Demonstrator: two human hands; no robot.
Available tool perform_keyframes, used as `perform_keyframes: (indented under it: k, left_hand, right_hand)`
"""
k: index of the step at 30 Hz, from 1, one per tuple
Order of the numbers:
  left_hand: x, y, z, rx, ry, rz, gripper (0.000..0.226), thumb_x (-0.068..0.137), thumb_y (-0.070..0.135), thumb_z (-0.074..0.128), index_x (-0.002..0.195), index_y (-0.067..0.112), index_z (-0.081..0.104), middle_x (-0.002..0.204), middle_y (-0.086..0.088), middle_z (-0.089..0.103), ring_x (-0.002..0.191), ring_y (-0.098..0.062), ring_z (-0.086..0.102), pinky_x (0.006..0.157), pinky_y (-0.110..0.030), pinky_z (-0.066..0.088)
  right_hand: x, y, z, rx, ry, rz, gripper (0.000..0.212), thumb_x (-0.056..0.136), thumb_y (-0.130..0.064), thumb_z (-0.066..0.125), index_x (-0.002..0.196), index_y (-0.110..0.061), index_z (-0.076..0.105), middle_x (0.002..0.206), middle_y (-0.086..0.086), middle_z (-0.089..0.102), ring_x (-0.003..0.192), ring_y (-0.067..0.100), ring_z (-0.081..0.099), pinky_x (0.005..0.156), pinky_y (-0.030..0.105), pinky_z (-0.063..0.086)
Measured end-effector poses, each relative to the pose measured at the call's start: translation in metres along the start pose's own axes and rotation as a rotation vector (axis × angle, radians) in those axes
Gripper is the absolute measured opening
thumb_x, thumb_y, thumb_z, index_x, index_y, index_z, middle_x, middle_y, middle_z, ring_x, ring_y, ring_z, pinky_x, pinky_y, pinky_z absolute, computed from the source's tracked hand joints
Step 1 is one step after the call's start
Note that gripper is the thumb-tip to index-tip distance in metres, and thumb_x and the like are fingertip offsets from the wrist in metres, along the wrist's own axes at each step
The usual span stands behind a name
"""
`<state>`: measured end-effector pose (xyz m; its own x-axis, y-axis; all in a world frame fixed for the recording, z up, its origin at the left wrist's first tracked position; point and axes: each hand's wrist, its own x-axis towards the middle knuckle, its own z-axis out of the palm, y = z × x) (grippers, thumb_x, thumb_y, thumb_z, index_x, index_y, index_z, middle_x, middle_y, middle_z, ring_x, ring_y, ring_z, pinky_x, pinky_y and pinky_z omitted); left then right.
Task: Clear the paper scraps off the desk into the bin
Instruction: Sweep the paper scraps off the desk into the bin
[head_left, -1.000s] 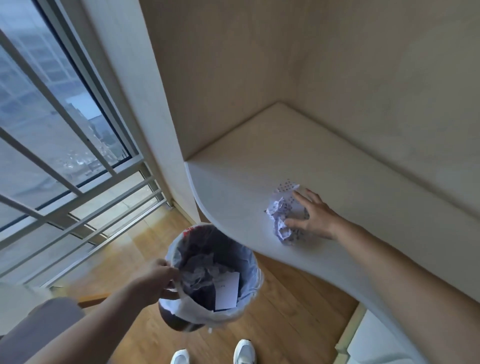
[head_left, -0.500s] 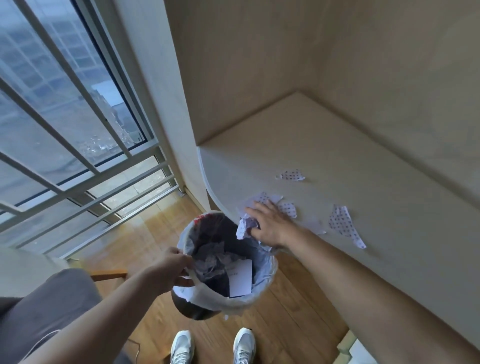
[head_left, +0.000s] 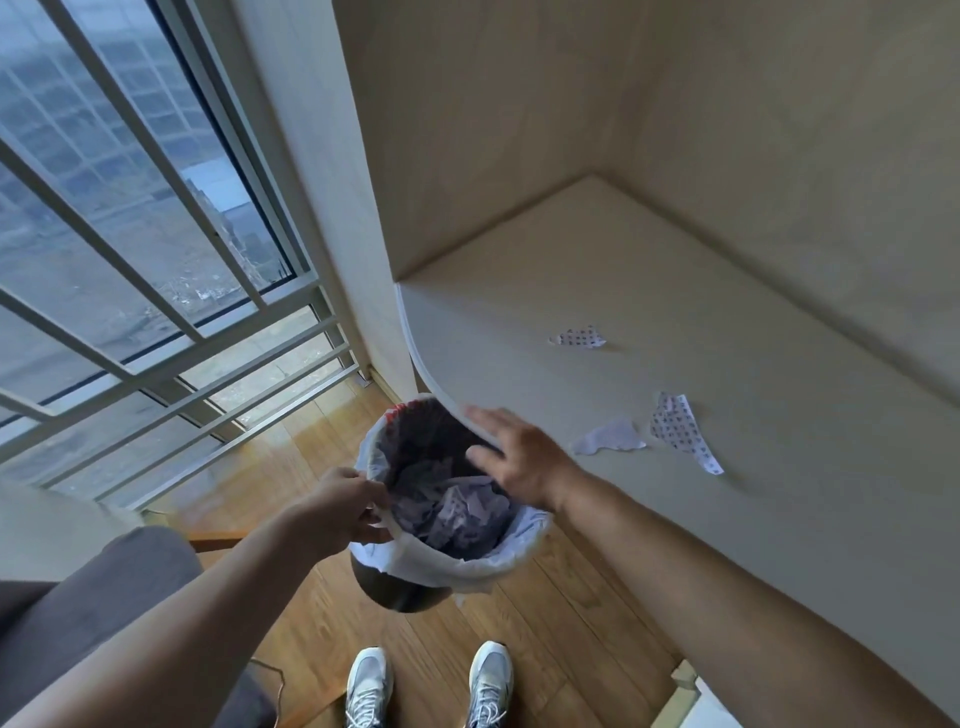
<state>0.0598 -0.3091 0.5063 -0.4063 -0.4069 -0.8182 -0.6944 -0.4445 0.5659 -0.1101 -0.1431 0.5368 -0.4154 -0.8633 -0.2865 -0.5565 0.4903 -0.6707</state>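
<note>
A round dark bin (head_left: 400, 592) with a white liner hangs just below the curved edge of the pale desk (head_left: 727, 322). My left hand (head_left: 343, 512) grips the liner at the bin's left rim. Crumpled patterned paper (head_left: 457, 512) lies inside the bin. My right hand (head_left: 522, 457) hovers over the bin's opening at the desk edge, fingers spread, holding nothing. Three paper scraps lie on the desk: a dotted one (head_left: 579, 338) further back, a plain white one (head_left: 610, 436) near my right wrist, and a long dotted strip (head_left: 680, 431) beside it.
A tall window (head_left: 130, 234) with white railings fills the left side. Wooden floor (head_left: 550, 613) runs under the bin, with my two white shoes (head_left: 428, 686) on it. A grey seat (head_left: 88, 608) sits at lower left. Beige walls close in the desk's back and left.
My right hand swept a bunch of scraps across the desk edge and dropped them into the bin; it is now empty. My left hand has kept hold of the bin.
</note>
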Motion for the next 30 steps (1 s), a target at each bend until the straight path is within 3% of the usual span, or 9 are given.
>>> perform_keyframes:
  k: [4,7,9,13,19,21,23,26,30]
  left_hand:
    - [0.004,0.001,0.006,-0.001,-0.001,-0.012,0.005,0.08,-0.011,0.059,0.085,-0.008,0.059,0.085,-0.025,0.059,0.074,-0.039,0.066,0.059,-0.045,0.059]
    - [0.007,0.002,0.013,0.011,-0.006,-0.022,0.005,0.081,-0.011,0.059,0.086,-0.009,0.06,0.089,-0.026,0.059,0.078,-0.04,0.065,0.059,-0.044,0.058]
    - [0.008,0.003,0.018,0.022,-0.025,-0.032,0.007,0.081,-0.01,0.059,0.088,-0.01,0.06,0.092,-0.026,0.06,0.08,-0.041,0.065,0.058,-0.043,0.059]
    - [0.009,0.007,0.023,0.023,-0.059,-0.052,0.008,0.082,-0.01,0.058,0.089,-0.01,0.06,0.092,-0.026,0.06,0.078,-0.039,0.065,0.054,-0.039,0.058]
    - [0.014,0.009,0.023,0.007,-0.079,-0.049,0.007,0.079,-0.013,0.056,0.084,-0.01,0.06,0.086,-0.024,0.059,0.074,-0.038,0.062,0.053,-0.039,0.057]
    - [0.016,0.011,0.021,0.01,-0.07,-0.047,0.007,0.079,-0.013,0.057,0.084,-0.01,0.06,0.086,-0.024,0.058,0.074,-0.038,0.063,0.053,-0.039,0.057]
    - [0.019,0.013,0.018,0.018,-0.065,-0.036,0.005,0.079,-0.012,0.058,0.083,-0.01,0.06,0.087,-0.024,0.059,0.075,-0.038,0.063,0.056,-0.042,0.059]
    - [0.024,0.016,0.014,0.022,-0.047,-0.036,0.004,0.08,-0.011,0.058,0.084,-0.009,0.06,0.086,-0.024,0.06,0.075,-0.037,0.064,0.065,-0.046,0.06]
    - [0.027,0.018,0.011,0.0,-0.031,-0.033,0.005,0.08,-0.011,0.058,0.083,-0.009,0.061,0.086,-0.024,0.06,0.075,-0.037,0.064,0.063,-0.046,0.06]
  right_hand:
    - [-0.006,0.065,-0.048,-0.181,0.367,0.403,0.062,0.096,-0.036,0.044,0.152,-0.024,0.02,0.163,0.004,0.014,0.148,0.028,0.015,0.118,0.052,0.021]
    - [-0.018,0.113,-0.066,-0.17,0.343,0.75,0.062,0.093,-0.041,0.04,0.15,-0.028,0.019,0.163,0.003,0.006,0.148,0.033,0.008,0.113,0.063,0.02]
    - [-0.027,0.131,-0.062,-0.133,0.249,0.801,0.06,0.092,-0.044,0.037,0.148,-0.03,0.021,0.163,0.003,0.003,0.147,0.035,0.007,0.113,0.063,0.019]
    - [-0.024,0.126,-0.037,-0.234,0.222,0.713,0.056,0.096,-0.039,0.038,0.148,-0.03,0.022,0.164,-0.001,-0.004,0.149,0.033,0.001,0.111,0.065,0.017]
    - [-0.004,0.067,0.012,-0.353,0.072,0.338,0.058,0.099,-0.033,0.033,0.153,-0.033,0.01,0.164,-0.002,-0.01,0.15,0.029,-0.008,0.117,0.064,0.003]
    - [-0.002,0.041,0.021,-0.251,-0.004,0.23,0.059,0.1,-0.036,0.034,0.153,-0.033,0.01,0.164,-0.005,-0.002,0.151,0.025,-0.002,0.119,0.059,0.006]
    - [-0.001,0.019,0.016,0.011,-0.017,0.147,0.058,0.1,-0.033,0.04,0.152,-0.032,0.016,0.163,-0.005,0.015,0.149,0.02,0.018,0.12,0.044,0.02]
    - [0.004,0.003,-0.009,0.191,0.063,0.084,0.055,0.1,-0.027,0.043,0.151,-0.026,0.024,0.159,-0.002,0.027,0.144,0.016,0.03,0.115,0.025,0.023]
    - [0.051,0.041,-0.063,0.031,0.262,0.193,0.059,0.097,-0.019,0.05,0.151,-0.016,0.026,0.16,0.008,0.024,0.146,0.022,0.026,0.118,0.028,0.019]
